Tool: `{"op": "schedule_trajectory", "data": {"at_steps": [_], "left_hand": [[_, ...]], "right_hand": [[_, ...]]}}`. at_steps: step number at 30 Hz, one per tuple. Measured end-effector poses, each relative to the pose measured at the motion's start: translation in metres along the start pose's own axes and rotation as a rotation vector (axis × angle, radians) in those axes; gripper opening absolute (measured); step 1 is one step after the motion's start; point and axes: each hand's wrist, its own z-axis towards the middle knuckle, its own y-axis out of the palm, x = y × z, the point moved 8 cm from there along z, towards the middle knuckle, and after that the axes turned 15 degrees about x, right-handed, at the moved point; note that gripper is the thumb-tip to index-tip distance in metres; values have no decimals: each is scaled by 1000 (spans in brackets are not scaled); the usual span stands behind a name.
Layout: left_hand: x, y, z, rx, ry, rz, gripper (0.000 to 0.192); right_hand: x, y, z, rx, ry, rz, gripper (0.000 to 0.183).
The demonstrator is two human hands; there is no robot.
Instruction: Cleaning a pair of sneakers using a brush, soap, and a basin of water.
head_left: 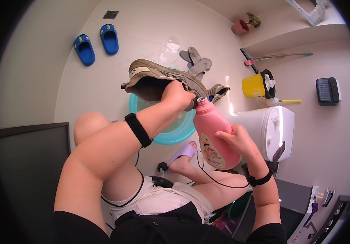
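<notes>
My left hand (177,95) grips a beige and brown sneaker (155,71) by its upper, with the dark opening facing me. In my right hand (239,141) is a pink plastic detergent bottle (216,131), uncapped and tilted, its mouth close to the sneaker's toe. Whether anything flows from it cannot be told. Beneath the sneaker a turquoise basin (175,138) holds cloudy water; the sneaker covers much of it. A second sneaker (219,91) sits on the floor beyond the bottle's mouth. Several grey insoles (200,65) lie on the tiles past the basin.
Blue slippers (85,50) stand at the far left near a floor drain (111,14). Right of me are a white toilet (254,122), a yellow trash bin (252,86), a floor squeegee (249,61) and a potted plant (241,27). Some floor looks wet. A thin black cable (214,180) crosses my lap.
</notes>
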Motion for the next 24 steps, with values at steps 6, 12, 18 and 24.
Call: {"op": "schedule_trajectory", "data": {"at_steps": [6,12,18,24], "left_hand": [[1,-2,-2,4,-2,8,32],[2,-2,-2,13,-23,-19,31],[2,-7,-2,61,-107,-156,29],[6,-17,-5,154,-205,-351,22]], "right_hand": [[-4,-1,1,-16,-2,-8,48],[1,-1,2,-22,24,-32,48],[9,3,1,-12,160,235,40],[19,17,6,3,242,392,36]]}}
